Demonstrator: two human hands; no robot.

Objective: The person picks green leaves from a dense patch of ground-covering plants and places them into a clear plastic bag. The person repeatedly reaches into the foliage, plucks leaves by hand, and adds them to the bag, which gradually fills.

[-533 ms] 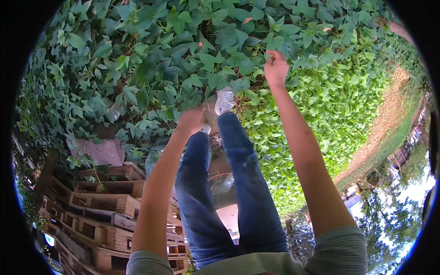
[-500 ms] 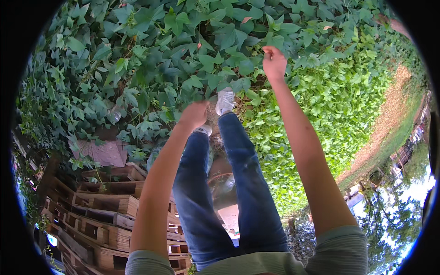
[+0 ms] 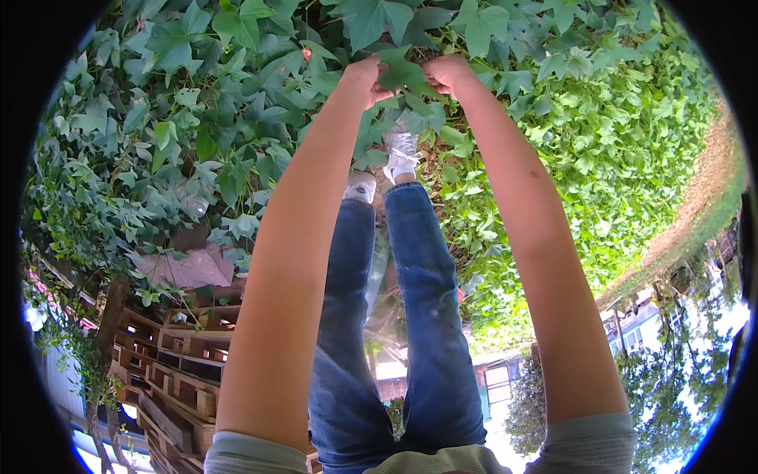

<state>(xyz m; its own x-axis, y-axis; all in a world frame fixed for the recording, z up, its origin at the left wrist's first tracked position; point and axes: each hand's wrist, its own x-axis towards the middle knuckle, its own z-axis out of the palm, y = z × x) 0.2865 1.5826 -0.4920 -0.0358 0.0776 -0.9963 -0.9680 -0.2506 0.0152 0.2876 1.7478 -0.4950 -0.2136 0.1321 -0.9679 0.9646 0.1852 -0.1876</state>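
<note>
Both hands are among the dark green, lobed leaves of a dense vine. My left hand (image 3: pixel 365 81) is closed, its thumb and fingers at the near-left side of one broad leaf (image 3: pixel 403 73). Opposite it, my right hand (image 3: pixel 448 75) is pinched closed at the right edge of that same leaf. Leaves partly hide the fingertips, and whatever stem lies behind the leaf does not show. Just below the hands, leaves overlap the toe of my white right shoe (image 3: pixel 402 150). My left shoe (image 3: pixel 361 186) stands slightly nearer.
Stacked wooden pallets (image 3: pixel 185 371) stand at lower left, with a pinkish block (image 3: pixel 189 266) just beyond them. Bright green low plants (image 3: pixel 600 174) spread to the right, bordered by a brown strip of ground (image 3: pixel 695 189). A tree trunk (image 3: pixel 110 316) rises beside the pallets.
My left hand has moved forward and right into the leaves. My right hand has shifted slightly left and forward, so the two hands now meet around one leaf. My view has tilted a little.
</note>
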